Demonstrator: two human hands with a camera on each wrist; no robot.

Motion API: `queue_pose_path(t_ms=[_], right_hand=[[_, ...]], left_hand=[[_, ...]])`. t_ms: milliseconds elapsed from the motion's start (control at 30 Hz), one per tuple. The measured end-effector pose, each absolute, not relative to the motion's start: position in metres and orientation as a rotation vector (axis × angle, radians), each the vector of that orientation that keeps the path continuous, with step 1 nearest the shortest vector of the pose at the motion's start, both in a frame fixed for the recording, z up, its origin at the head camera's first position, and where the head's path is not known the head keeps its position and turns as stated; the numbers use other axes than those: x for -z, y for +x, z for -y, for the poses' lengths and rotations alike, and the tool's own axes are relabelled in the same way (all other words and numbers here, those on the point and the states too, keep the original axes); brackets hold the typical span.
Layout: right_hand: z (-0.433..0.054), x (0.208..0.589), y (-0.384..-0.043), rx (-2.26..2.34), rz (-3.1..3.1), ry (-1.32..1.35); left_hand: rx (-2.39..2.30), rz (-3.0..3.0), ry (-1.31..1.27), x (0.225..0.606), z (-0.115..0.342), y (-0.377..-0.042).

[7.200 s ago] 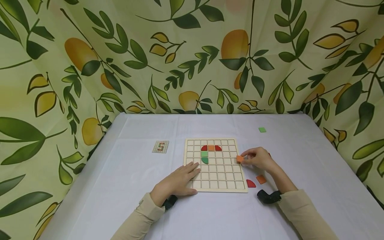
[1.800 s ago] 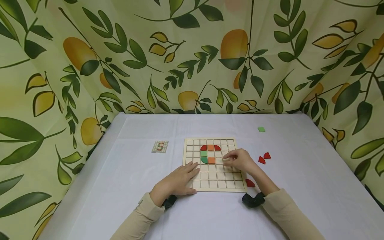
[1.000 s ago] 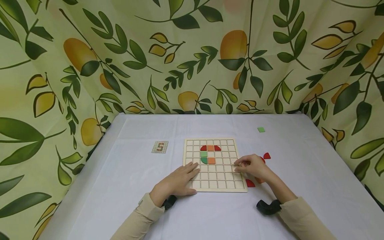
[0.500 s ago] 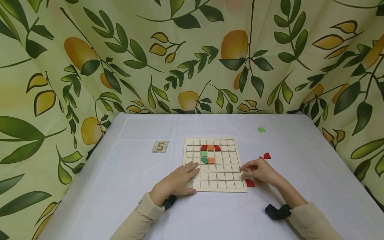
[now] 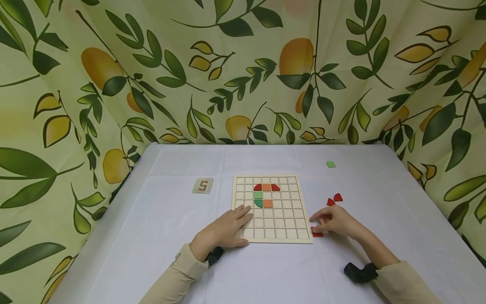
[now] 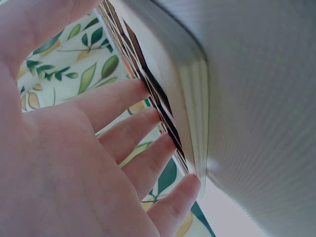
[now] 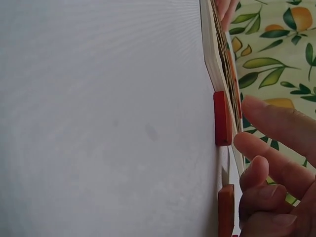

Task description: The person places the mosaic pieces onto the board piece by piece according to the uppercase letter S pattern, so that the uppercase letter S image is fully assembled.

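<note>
My left hand (image 5: 225, 228) lies spread on the left edge of a wooden grid board (image 5: 281, 231); its fingertips meet the board's edge in the left wrist view. Red quarter tiles (image 5: 258, 187), orange squares (image 5: 267, 203), a light green square (image 5: 258, 195) and a dark green quarter (image 5: 259, 203) sit in its cells. Off the board's right edge, my right hand (image 5: 338, 220) hovers with thumb and forefinger parted, nothing between them, right over a loose red quarter tile (image 5: 317, 234). A loose orange tile (image 7: 226, 210) shows below the hand in the right wrist view, hidden from the head view.
Left of the board lies a small pattern card (image 5: 203, 185) with an S figure. Two more red quarter tiles (image 5: 338, 197) lie beyond the right hand. A light green square tile (image 5: 331, 164) is farther back. A leaf-patterned curtain (image 5: 243, 84) surrounds the white table (image 5: 171, 169).
The orange square my right hand carried earlier now sits beside the dark green quarter. That hand has since drawn back right and nearer, off the board. My left hand has stayed put.
</note>
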State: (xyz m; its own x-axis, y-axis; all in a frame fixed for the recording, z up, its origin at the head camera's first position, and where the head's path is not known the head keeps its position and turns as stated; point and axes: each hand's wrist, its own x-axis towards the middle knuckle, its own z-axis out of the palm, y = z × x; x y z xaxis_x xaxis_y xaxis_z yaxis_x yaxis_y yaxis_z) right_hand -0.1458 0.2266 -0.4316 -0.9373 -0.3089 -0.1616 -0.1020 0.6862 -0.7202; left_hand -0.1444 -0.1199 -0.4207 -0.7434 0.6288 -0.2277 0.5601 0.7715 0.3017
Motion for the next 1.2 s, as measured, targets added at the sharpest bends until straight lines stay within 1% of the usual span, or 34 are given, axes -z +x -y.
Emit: queue_pose_path(t_ms=[467, 733, 967, 1200], right_hand=[[-0.2317, 0.4289, -0.1381, 1.102, -2.593, -0.300], [-0.2337, 0.4305, -0.1379, 1.132, -2.575, -0.347], [-0.2373, 0.4357, -0.1388, 1.175, -2.606, -0.453], [-0.2343, 0.4322, -0.1375, 1.107, -2.618, -0.404]], left_hand=[[-0.294, -2.656, 0.919, 0.4219, 0.1196, -0.1453], [-0.301, -2.654, 0.920, 0.4213, 0.1199, -0.1447], [-0.311, -2.653, 0.904, 0.4196, 0.1192, -0.1439], [-0.297, -2.654, 0.901, 0.4201, 0.1187, -0.1441]])
